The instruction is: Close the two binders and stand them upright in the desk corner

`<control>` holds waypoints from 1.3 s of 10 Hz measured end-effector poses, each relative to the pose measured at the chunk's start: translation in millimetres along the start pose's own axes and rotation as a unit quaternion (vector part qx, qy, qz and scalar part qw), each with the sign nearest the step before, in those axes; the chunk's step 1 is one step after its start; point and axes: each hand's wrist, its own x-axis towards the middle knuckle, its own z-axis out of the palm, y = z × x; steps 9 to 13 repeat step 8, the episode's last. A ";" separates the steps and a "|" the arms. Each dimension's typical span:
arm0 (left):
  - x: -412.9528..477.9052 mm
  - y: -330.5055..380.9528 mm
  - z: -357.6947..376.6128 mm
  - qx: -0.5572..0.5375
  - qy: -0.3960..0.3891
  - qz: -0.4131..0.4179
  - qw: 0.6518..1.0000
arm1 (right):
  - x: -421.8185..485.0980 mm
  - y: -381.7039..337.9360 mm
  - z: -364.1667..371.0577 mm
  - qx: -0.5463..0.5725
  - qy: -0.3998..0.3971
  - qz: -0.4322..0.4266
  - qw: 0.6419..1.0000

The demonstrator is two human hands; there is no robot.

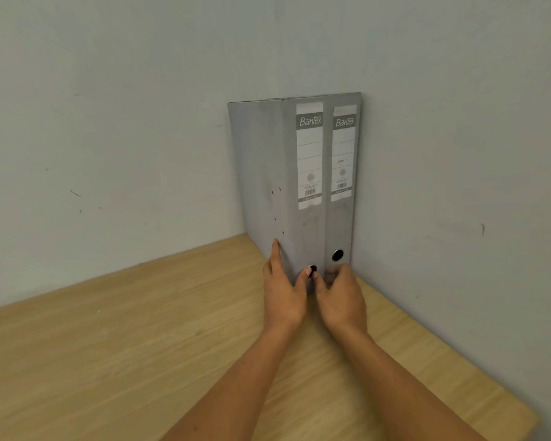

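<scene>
"Bantex" is printed on the spine labels of the left binder (309, 160) and the right binder (342, 160).

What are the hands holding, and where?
The left hand holds the left binder at its lower spine edge; the right hand touches the right binder low down, grip unclear.
</scene>
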 end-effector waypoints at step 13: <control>-8.1 -10.4 -45.7 0.016 -0.042 -0.117 0.992 | 5.6 0.5 1.9 -0.023 -0.022 -0.002 0.999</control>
